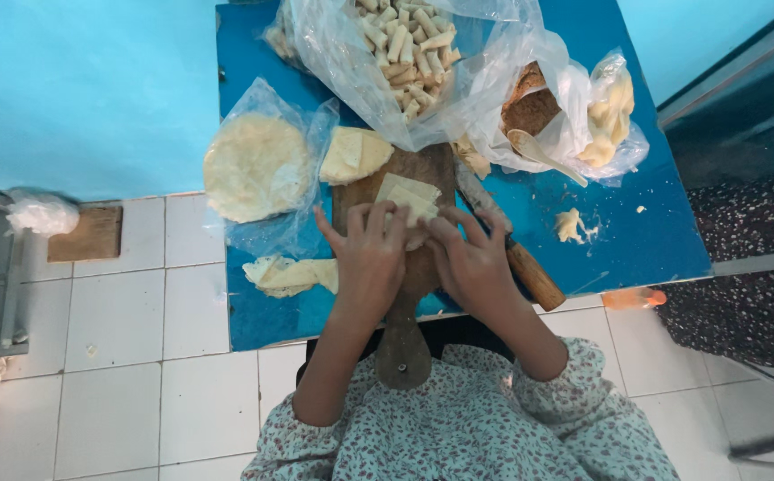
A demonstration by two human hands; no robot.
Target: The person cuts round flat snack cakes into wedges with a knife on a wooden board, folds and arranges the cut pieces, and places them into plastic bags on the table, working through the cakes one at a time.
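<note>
A wooden cutting board [405, 343] with a long handle lies on the blue table [645, 240]. On it rests a pale square pastry sheet [407, 194]. My left hand [371, 258] and my right hand [471, 260] press side by side on the sheet's near edge, fingers curled over it. What lies under the fingers is hidden. A stack of cut sheets [354, 155] sits at the board's far left corner.
A round stack of pastry sheets [257, 167] lies on plastic at left. A clear bag of rolled pieces [409, 49] sits at the back. A bag with brown filling and a spoon [535, 151] is at right. A wooden-handled knife [529, 272] lies beside my right hand. Dough scraps [290, 274] lie nearby.
</note>
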